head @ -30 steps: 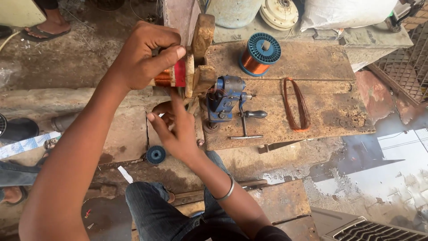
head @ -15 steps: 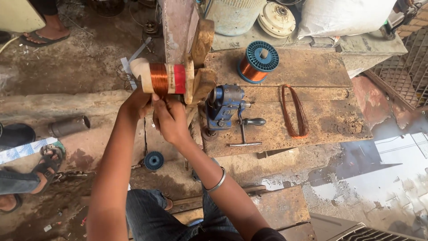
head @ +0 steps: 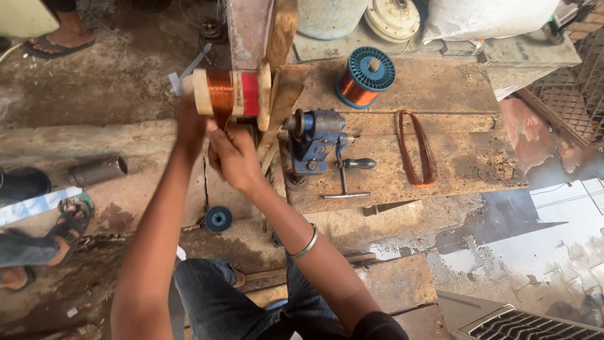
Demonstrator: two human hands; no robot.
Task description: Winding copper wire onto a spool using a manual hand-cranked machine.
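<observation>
Fingers (head: 217, 129) of right hand (head: 234, 157) pinched on copper wire below coil (head: 221, 91); left hand (head: 187, 123) beside it, grip unclear. Winder (head: 314, 141) just right.

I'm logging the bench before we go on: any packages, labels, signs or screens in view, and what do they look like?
White sack: bulging bag at the back right, behind the bench.
Red band: plain red wrap around the copper coil above the hands; whether it is a label cannot be told.
No signs or screens.
</observation>
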